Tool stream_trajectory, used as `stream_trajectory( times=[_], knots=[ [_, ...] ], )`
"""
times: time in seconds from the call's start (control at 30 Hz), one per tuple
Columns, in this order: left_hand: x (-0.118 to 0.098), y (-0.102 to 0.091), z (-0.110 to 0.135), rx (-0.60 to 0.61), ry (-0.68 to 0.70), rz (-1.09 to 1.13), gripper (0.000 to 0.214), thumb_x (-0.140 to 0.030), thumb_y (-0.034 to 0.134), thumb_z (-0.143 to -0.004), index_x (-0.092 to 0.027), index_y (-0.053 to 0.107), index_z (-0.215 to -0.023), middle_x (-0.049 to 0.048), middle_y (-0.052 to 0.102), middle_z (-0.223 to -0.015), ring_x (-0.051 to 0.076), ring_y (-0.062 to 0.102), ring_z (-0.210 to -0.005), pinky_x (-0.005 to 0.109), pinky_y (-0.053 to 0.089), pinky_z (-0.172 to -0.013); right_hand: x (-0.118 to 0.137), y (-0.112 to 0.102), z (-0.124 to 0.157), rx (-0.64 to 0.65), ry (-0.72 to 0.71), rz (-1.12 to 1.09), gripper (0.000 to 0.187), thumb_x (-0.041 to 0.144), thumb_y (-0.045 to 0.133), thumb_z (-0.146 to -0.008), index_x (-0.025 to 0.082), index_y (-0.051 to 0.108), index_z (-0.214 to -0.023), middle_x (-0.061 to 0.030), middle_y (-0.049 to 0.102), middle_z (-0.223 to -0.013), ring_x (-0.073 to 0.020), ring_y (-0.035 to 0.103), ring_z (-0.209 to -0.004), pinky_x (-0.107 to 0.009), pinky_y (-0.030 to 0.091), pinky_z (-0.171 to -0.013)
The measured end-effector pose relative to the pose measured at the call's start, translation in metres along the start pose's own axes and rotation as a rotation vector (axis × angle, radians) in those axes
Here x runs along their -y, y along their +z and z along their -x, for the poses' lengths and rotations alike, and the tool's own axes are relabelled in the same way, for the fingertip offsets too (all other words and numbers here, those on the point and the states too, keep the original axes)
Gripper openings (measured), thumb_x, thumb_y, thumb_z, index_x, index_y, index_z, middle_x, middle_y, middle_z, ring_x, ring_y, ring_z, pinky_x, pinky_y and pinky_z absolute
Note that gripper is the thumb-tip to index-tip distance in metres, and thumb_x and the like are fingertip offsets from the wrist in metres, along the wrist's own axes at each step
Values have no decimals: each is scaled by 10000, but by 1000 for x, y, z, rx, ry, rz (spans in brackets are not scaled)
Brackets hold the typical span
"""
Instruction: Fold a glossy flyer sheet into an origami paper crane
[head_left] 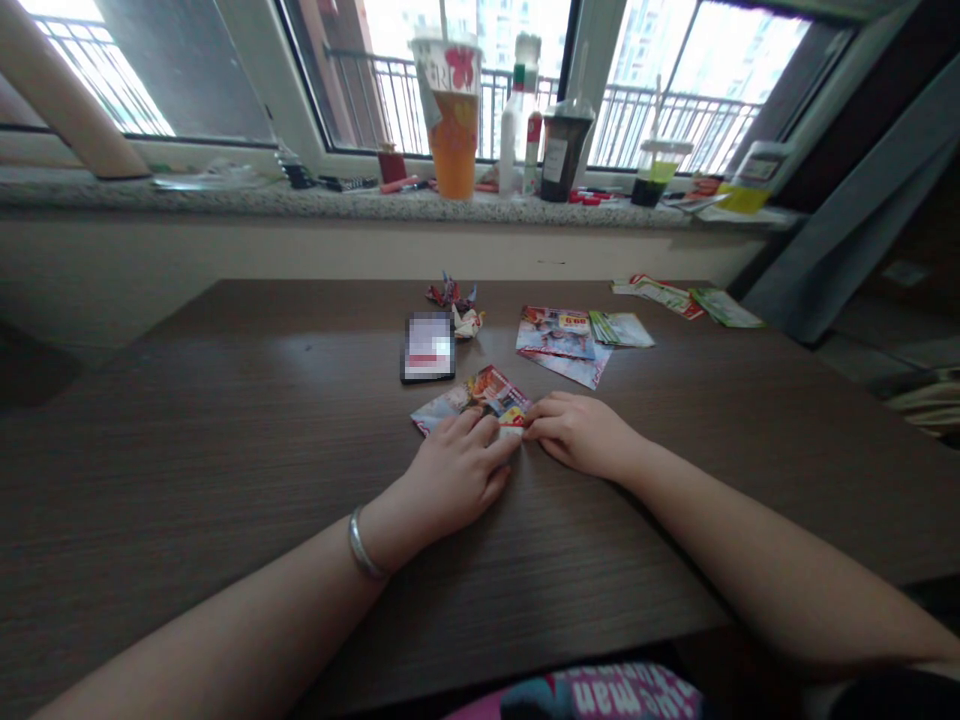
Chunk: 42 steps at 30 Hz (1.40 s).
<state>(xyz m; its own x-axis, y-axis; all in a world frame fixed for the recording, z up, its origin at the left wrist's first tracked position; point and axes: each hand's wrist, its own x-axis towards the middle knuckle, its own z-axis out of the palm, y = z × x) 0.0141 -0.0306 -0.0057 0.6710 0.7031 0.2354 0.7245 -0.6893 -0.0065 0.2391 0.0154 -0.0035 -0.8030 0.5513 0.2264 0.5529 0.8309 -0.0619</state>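
Observation:
A colourful printed leaflet [489, 385] lies on the table in front of me, its near corner folded so that a pale strip shows. My left hand [457, 470], with a silver bangle at the wrist, rests palm down over the leaflet's near side. Its fingers are stretched and lightly spread on the paper. At the right corner of the sheet, my right hand [574, 432] pinches the paper's edge between thumb and fingers. Parts of the leaflet are hidden under both hands. Just beyond it lies a phone [427, 348] with a blurred screen.
Folded paper pieces [452, 293] sit behind the phone. More leaflets [556, 333] lie to the right, with further slips [664, 296] at the table's far edge. Along the windowsill [337, 207] stand a tall orange drink cup [454, 145], a dark cup [564, 155] and bottles.

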Motion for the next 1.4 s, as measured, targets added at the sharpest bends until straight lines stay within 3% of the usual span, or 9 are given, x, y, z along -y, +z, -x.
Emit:
stream_trajectory(
  times=[0.33, 0.5, 0.67, 0.93, 1.17, 1.4],
  knots=[
    [16, -16, 4, 50, 109, -49, 278, -249, 438, -936, -225, 600, -1161, 91, 606, -1126, 268, 535, -1090, 461, 430, -986, 4, -6, 0, 14, 35, 5, 219, 191, 510, -900, 209, 712, -984, -67, 682, -1056, -203, 571, -980, -331, 460, -870],
    [20, -25, 6, 54, 105, -27, 240, -206, 478, -908, -216, 640, -1085, 95, 620, -1111, 259, 537, -1131, 449, 424, -1017, 3, -6, 1, 21, 42, -19, 239, 192, 501, -902, 218, 721, -992, -61, 681, -1070, -202, 571, -997, -337, 462, -876],
    [25, -36, 7, 143, 89, 4, 240, -181, 492, -894, -221, 669, -1052, 85, 647, -1087, 248, 578, -1097, 421, 476, -969, 2, -8, 2, 18, 38, -29, 241, 178, 505, -893, 218, 721, -991, -59, 680, -1078, -205, 568, -1001, -341, 464, -875],
    [33, -39, 11, 204, 58, 50, 340, -122, 494, -861, -266, 659, -1121, 70, 631, -1167, 235, 583, -1116, 411, 479, -978, 2, -11, 2, 26, 27, -24, 232, 173, 508, -890, 214, 718, -980, -60, 679, -1070, -202, 565, -1003, -337, 462, -874],
    [36, -43, 13, 233, 52, 25, 367, -140, 516, -852, -313, 656, -1144, 45, 638, -1160, 228, 615, -1040, 394, 504, -924, 1, -12, 3, 13, 22, -45, 239, 186, 491, -908, 225, 717, -975, -51, 684, -1064, -194, 571, -980, -339, 465, -872],
    [42, -50, 12, 318, 27, 81, 316, -127, 491, -859, -295, 700, -1027, 21, 663, -1105, 200, 646, -930, 348, 523, -859, -1, -10, 4, 10, 16, -52, 232, 170, 510, -890, 231, 718, -972, -37, 686, -1066, -191, 581, -997, -342, 472, -883]
  ],
)
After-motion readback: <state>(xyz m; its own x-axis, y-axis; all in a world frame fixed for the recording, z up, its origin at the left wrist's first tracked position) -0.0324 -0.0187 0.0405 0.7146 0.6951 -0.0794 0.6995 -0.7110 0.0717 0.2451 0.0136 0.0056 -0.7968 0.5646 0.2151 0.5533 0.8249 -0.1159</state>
